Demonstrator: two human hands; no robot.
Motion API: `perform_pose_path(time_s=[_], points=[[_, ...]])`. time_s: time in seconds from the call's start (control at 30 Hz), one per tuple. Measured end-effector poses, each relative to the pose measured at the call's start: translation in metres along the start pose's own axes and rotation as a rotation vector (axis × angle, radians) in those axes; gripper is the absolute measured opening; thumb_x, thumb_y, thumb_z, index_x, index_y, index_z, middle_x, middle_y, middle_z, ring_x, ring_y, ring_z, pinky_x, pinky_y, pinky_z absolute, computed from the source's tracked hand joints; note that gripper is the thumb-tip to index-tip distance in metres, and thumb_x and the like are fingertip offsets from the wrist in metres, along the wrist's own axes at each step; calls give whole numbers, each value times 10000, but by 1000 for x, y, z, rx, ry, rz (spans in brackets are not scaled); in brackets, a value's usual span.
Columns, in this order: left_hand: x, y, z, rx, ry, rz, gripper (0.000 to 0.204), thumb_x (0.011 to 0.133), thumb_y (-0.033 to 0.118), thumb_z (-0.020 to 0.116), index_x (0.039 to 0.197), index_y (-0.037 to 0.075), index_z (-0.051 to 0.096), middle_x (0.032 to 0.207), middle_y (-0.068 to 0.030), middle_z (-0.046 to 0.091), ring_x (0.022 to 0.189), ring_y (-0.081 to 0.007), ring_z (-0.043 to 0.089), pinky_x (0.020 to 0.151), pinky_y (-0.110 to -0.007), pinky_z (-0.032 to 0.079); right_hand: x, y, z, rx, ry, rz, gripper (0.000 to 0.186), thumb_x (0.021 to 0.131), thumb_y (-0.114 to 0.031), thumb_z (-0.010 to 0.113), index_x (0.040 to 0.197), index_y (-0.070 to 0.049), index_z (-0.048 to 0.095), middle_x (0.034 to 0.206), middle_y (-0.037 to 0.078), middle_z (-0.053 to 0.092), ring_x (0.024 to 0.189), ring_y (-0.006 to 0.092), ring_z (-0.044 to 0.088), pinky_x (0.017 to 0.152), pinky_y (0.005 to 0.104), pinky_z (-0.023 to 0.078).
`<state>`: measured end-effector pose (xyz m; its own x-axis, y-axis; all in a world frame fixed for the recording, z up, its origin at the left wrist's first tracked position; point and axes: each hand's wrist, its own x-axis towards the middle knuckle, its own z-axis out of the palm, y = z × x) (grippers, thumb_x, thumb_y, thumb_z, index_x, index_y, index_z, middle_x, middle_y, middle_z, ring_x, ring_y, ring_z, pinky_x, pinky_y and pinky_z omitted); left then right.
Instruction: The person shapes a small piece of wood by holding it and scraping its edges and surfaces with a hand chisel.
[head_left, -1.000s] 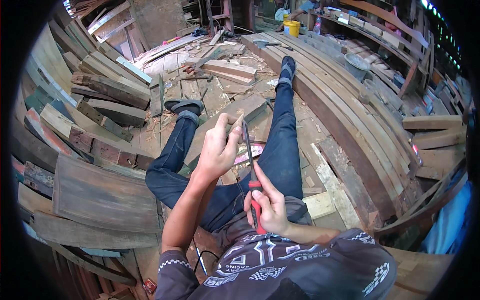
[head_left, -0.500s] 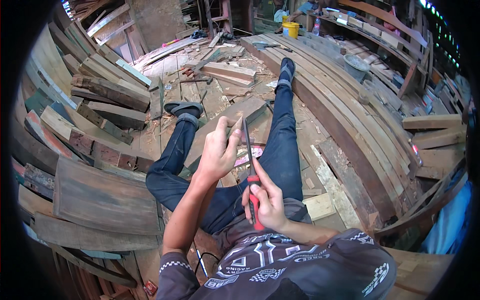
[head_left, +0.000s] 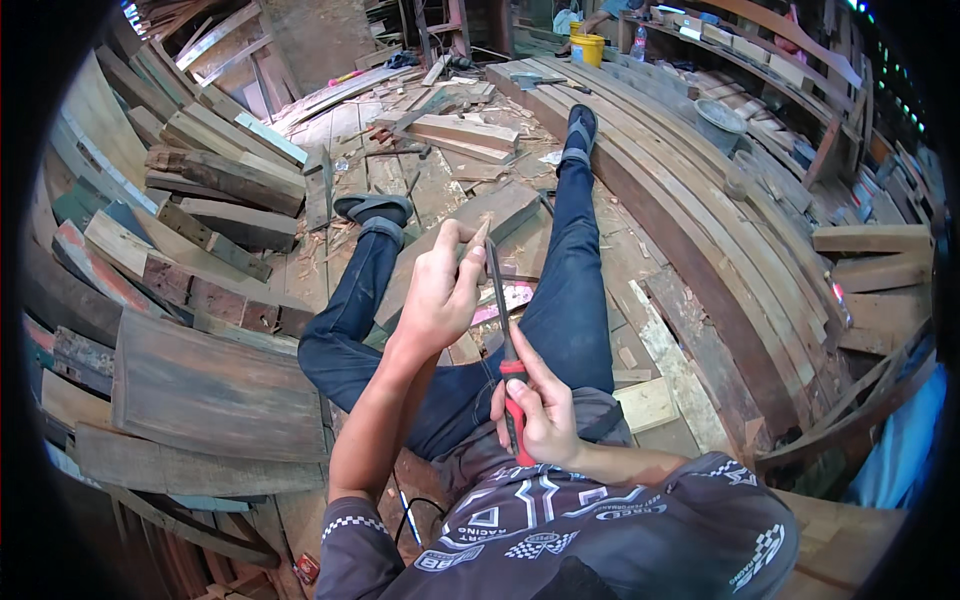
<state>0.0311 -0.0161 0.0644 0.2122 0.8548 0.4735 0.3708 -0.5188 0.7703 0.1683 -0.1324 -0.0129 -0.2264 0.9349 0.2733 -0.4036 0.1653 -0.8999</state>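
My right hand (head_left: pixel 543 415) is wrapped round the red and black handle (head_left: pixel 515 408) of a hand tool, its forefinger stretched along the base of the shaft. The long, thin dark shaft (head_left: pixel 500 300) points away from me; whether it is a file or a screwdriver I cannot tell. My left hand (head_left: pixel 440 295) is closed in a pinch on a small pale piece of wood (head_left: pixel 483 230), right beside the tool's far end. Below the hands, a thick wooden plank (head_left: pixel 510 215) lies on the floor between my outstretched legs (head_left: pixel 570 270).
Long stacked beams (head_left: pixel 700 250) run along the right. Stacked boards (head_left: pixel 215 390) crowd the left. Wood offcuts (head_left: pixel 455 135) and shavings litter the floor ahead. A yellow bucket (head_left: pixel 587 50) and a grey bucket (head_left: pixel 720 120) stand farther off, with part of another person behind.
The view has shifted slightly. Both hands keep their holds, and the pale piece of wood now shows more clearly at the left fingertips, beside the tool's end.
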Motion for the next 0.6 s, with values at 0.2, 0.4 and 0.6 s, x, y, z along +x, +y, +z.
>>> perform_pose_path(time_s=[0.2, 0.4, 0.6], points=[[-2, 3, 1, 1, -40, -15, 142, 989, 93, 451, 998, -28, 524, 667, -49, 557, 615, -96, 505, 578, -260, 420, 11, -6, 1, 52, 47, -10, 587, 989, -63, 338, 1549, -119, 170, 705, 104, 572, 445, 126, 526, 431, 240, 464], [-1, 6, -2, 16, -4, 13, 136, 984, 93, 449, 995, -22, 521, 656, -49, 545, 603, -99, 495, 565, -267, 408, 4, -8, -1, 23, 7, 38, 587, 988, -54, 341, 1548, -113, 178, 714, 108, 574, 456, 124, 527, 444, 238, 465], [2, 7, -7, -22, 27, -4, 150, 979, 105, 455, 1002, -23, 531, 659, -55, 538, 598, -111, 493, 561, -272, 401, 5, -3, 3, 25, -6, 26, 587, 995, -56, 356, 1550, -115, 172, 706, 83, 573, 458, 102, 515, 455, 222, 458]])
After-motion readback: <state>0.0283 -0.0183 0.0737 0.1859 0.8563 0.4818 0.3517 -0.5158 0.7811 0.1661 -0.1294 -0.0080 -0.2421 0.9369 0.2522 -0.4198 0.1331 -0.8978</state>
